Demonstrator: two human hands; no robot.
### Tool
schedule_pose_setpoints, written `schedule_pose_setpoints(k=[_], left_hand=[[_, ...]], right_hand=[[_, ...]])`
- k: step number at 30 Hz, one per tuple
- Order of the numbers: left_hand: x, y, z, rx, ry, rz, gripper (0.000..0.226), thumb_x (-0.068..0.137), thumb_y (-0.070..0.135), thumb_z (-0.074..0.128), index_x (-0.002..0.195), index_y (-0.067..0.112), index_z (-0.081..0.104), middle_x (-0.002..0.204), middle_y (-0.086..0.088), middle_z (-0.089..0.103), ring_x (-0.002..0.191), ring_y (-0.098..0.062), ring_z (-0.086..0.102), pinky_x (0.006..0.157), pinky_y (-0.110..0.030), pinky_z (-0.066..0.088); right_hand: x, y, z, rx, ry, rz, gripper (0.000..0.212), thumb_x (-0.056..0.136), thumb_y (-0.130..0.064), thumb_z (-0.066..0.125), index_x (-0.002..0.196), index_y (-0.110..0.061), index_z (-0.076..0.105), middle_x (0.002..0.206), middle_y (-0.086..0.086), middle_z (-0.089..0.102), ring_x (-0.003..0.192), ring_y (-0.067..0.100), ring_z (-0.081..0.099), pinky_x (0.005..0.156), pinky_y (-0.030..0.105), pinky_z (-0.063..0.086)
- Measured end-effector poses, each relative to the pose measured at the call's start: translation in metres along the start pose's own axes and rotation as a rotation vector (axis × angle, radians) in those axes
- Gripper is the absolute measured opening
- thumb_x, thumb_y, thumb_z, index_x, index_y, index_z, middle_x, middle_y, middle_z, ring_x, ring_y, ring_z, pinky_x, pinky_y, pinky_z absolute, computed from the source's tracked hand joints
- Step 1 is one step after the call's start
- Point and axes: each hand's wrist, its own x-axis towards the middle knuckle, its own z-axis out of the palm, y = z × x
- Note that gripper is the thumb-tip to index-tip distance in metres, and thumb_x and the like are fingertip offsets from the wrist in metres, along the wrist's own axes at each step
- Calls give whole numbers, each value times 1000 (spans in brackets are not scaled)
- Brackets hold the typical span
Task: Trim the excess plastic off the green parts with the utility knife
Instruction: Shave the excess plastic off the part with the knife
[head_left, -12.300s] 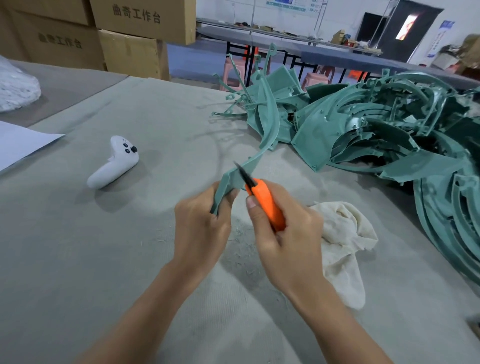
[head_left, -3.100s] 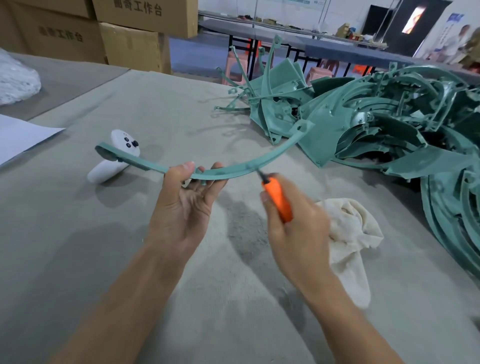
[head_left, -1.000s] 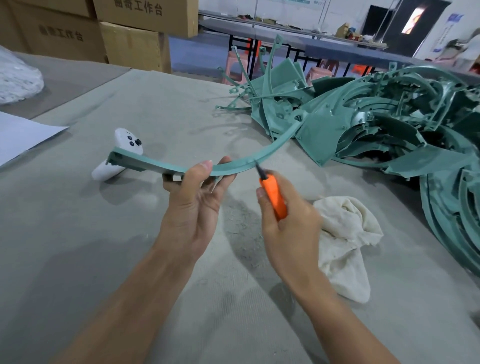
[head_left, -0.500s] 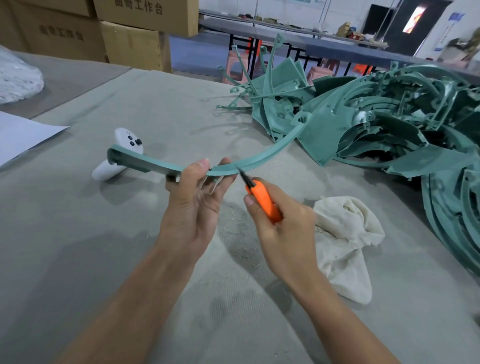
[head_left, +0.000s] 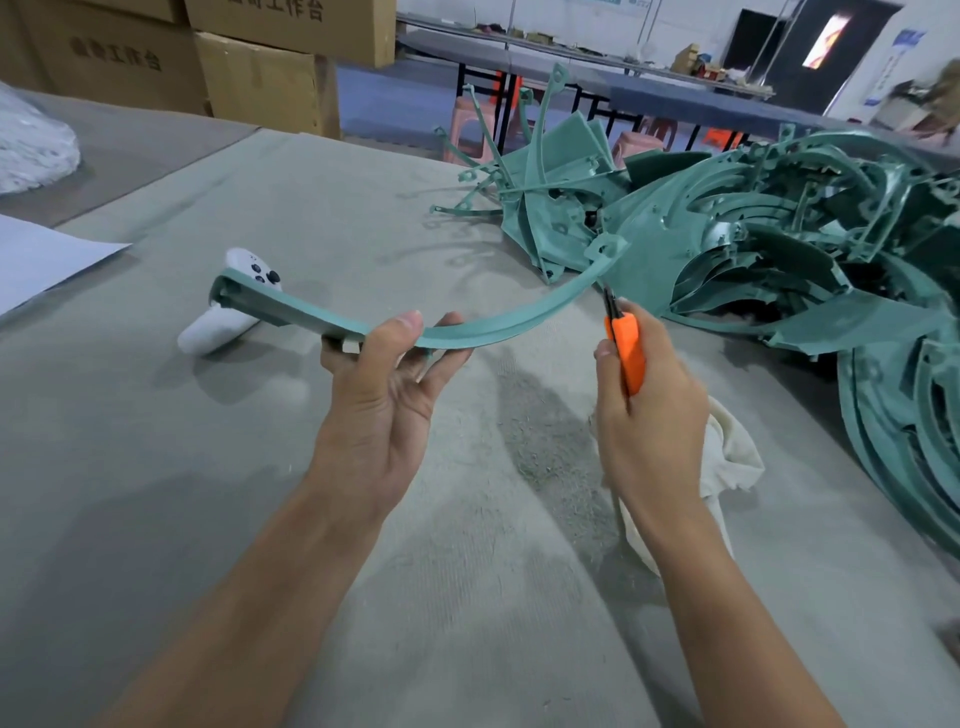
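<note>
Over on the far left, cardboard boxes (head_left: 260, 78) stand behind the worktop (head_left: 208, 519) and a sheet of paper (head_left: 47, 260) lies at its edge, well out of the action. Moving in, a white handheld controller (head_left: 213, 330) lies on the grey cover, and the left end of the curved green part (head_left: 519, 325) hangs in the air right in front of it. Now the left hand (head_left: 379, 410): palm up, thumb on top, fingers beneath, grip clamped on the arc about midway. That leaves the long right-hand stretch sticking out free for the blade, clear of the worktop. Below that stretch there's a grey scatter of shavings (head_left: 550, 457), so trimming looks well under way. On to the right hand (head_left: 649, 421), grip wrapped tight round the orange utility knife (head_left: 626, 353), thumb along the handle for control. The short blade points up at the part's lower edge just short of its eyelet end; whether steel is touching plastic I can't quite tell. And that's the change: half a second ago the blade sat close beside the left thumb, and now it has run out along the arc, away from the holding fingers, while the part has barely moved. Behind the wrist lies a cream rag (head_left: 732, 457), and far right the heap of green parts (head_left: 779, 234) sits waiting.
</note>
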Motion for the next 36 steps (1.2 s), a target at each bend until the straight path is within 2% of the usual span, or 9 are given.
schedule_pose_setpoints(k=[6,14,18,22,25,28,32,34,36], left_hand=[[-1,-2,1,13,-34,23,22,69,9,71,75,18,52,69,0,63,89,-24,71,81,-38,57],[0,0,0,10,-8,56,17,68,11,72,67,17,56,69,2,61,89,-21,70,84,-39,56],[1,2,1,-14,28,50,19,76,6,67,61,15,60,71,1,59,89,-21,69,83,-39,56],[3,4,1,-16,56,38,15,75,6,66,67,13,56,73,0,56,88,-21,70,77,-32,57],[2,4,2,-19,21,47,17,66,7,72,70,18,59,69,0,60,86,-22,70,80,-37,57],[2,4,1,-21,-27,62,38,65,6,71,87,29,50,70,1,62,87,-22,71,80,-40,57],[2,4,-1,-53,-48,83,61,66,4,71,108,30,36,78,-1,62,88,-25,71,79,-42,57],[0,3,1,-18,-45,90,44,67,5,71,97,32,55,74,1,63,88,-23,71,80,-41,56],[-1,4,2,38,-44,85,24,70,7,69,69,30,68,70,4,63,88,-19,70,81,-37,56]], right_hand=[[-3,-9,2,-39,19,-72,37,100,-19,53,137,-18,54,88,4,65,64,10,44,59,8,33],[-20,-24,9,21,-64,-124,35,99,-15,54,134,-12,56,82,-3,58,60,13,47,56,26,32],[-33,-38,15,32,-131,-192,36,99,-17,56,135,-12,57,89,0,65,65,17,56,56,35,45],[-41,-47,15,115,-189,-269,37,96,-18,59,132,-15,59,92,0,69,67,10,57,58,26,45],[-30,-38,12,209,-170,-143,32,99,-21,55,131,-15,59,79,-14,58,61,-2,44,59,17,35],[-14,-21,4,124,-76,-47,26,99,-21,55,122,-12,62,68,-20,45,56,0,43,58,15,29],[-16,-20,4,96,-106,-61,27,99,-19,54,124,-11,61,72,-19,47,59,1,43,60,14,30],[-26,-28,8,102,-142,-115,32,100,-18,54,131,-11,58,82,-9,58,65,6,49,62,22,36],[-36,-38,13,130,-160,-162,36,99,-16,57,134,-11,57,96,0,68,74,13,60,64,28,45]])
